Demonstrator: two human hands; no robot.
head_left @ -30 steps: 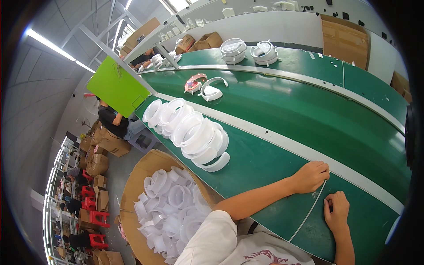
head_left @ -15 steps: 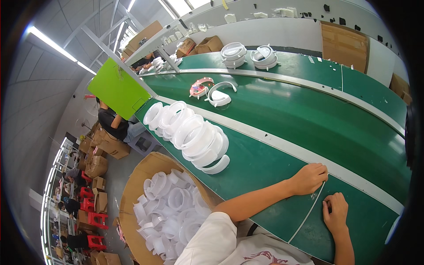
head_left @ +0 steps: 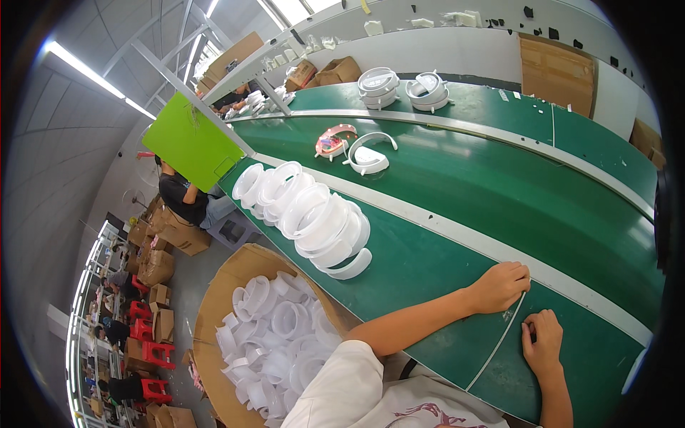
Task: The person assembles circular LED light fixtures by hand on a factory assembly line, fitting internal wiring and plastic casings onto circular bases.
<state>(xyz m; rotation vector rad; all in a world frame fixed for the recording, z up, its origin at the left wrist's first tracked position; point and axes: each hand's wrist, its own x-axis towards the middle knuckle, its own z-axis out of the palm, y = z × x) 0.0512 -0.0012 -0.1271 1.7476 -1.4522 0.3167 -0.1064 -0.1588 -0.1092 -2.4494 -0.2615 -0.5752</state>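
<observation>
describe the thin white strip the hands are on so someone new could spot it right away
Start at the green table in front of the person. Between the left hand and right hand a thin white strip runs diagonally toward the near edge. Unlike the curved white rings piled to the left, it is straight and very slim.

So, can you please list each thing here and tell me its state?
Left hand: resting on the table rail, fingers curled.
Right hand: flat on the green table.
White rings: piled on the table.
Cardboard box: open, full of white rings.
Green board: tilted.
</observation>
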